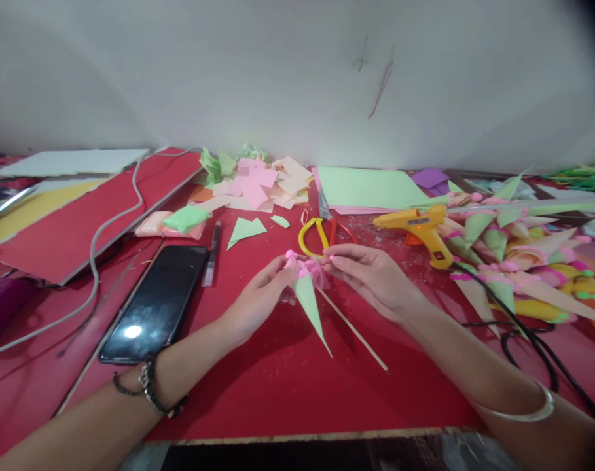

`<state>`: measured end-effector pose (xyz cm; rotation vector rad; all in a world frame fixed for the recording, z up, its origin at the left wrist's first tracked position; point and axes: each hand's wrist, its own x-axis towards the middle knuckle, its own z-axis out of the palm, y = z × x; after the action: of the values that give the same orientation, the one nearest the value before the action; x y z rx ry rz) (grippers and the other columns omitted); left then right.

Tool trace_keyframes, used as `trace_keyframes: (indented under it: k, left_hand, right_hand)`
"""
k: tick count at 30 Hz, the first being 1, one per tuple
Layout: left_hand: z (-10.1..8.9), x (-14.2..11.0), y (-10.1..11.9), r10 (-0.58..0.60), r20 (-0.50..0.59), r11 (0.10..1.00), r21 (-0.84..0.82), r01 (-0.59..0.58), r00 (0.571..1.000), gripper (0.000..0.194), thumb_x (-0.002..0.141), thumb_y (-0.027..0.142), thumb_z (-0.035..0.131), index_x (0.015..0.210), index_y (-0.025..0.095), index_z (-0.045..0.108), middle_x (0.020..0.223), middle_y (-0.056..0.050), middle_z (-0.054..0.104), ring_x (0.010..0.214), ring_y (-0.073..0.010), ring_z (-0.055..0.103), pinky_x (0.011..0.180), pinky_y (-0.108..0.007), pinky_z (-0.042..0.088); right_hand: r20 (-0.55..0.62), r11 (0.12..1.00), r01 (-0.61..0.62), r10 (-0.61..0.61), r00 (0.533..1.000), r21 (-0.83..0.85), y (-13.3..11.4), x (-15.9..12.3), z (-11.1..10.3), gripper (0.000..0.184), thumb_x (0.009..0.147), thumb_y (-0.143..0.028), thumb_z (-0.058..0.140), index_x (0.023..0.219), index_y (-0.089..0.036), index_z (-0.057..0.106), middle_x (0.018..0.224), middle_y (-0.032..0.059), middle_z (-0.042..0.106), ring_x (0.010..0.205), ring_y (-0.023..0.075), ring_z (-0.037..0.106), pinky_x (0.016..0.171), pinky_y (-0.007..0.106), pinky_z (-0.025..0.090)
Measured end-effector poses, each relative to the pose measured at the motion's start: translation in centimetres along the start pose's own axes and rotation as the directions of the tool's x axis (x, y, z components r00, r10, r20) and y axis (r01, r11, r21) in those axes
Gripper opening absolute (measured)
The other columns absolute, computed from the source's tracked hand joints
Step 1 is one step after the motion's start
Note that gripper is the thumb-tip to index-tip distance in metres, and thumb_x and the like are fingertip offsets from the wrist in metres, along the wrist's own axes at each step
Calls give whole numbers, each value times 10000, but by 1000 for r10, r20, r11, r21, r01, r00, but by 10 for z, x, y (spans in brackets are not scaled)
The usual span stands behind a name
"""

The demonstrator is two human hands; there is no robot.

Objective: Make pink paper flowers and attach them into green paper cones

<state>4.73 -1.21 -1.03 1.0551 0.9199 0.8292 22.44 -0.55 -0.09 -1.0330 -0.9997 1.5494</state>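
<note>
My left hand [270,288] is closed on a light green paper cone [309,301], which points down toward the table's front edge. Small pink balls [290,255] sit along the cone's wide end, by my left fingertips. My right hand [370,278] is closed in a pinch just to the right of it, with a small pink ball [332,258] at its fingertips. Under the hands a thin pale stick [356,332] slants down to the right. Just beyond them lie scissors [307,237] with yellow and red handles.
A yellow glue gun [425,229] lies right, beside a pile of decorated paper cones [496,242]. Its black cord [513,314] runs toward the front. A phone [154,304] and marker [211,255] lie left. Paper scraps [252,183] and green sheets [370,186] are at the back.
</note>
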Motion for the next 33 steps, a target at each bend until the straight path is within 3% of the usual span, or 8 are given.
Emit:
trace_keyframes:
  k: [6,14,18,23,33]
  left_hand:
    - [2,-1,1,27,134,992,-128,-9,991,298,801,359,496,1058,216,545,1000,-47,595,897,-164,551,756,-276,445]
    - [1,-1,0,39,183,990,-142,-13,982,317,791,332,523,1092,236,542,1042,-39,576,915,-154,533,736,-250,453]
    - [1,-1,0,61,207,990,-141,-32,976,309,780,339,539,1074,243,550,1053,-30,569,930,-159,529,762,-260,447]
    - [0,0,-3,70,201,991,-124,-46,977,310,791,347,522,1083,245,543,1064,-32,564,978,-170,513,800,-272,432]
    - [0,-2,-1,68,211,997,-39,-61,975,292,778,345,536,1048,232,551,989,-28,561,938,-164,514,819,-297,424]
  right_hand:
    - [41,973,127,-122,992,-191,1,-8,5,78,688,-248,640,756,-211,649,699,-17,643,628,83,582,656,233,495]
    - [162,898,294,-253,954,-327,0,-14,13,72,713,-213,613,764,-232,660,830,-4,600,860,126,573,803,272,444]
    - [201,903,294,-239,950,-313,1,-14,14,98,733,-214,596,797,-244,664,880,8,600,975,154,546,856,295,416]
    - [193,899,280,-225,955,-337,2,-15,13,134,768,-239,550,815,-245,675,909,13,613,962,148,550,889,304,392]
    - [237,989,57,-24,971,-134,2,-14,14,112,710,-200,613,819,-222,599,1003,-1,597,914,120,549,831,276,423]
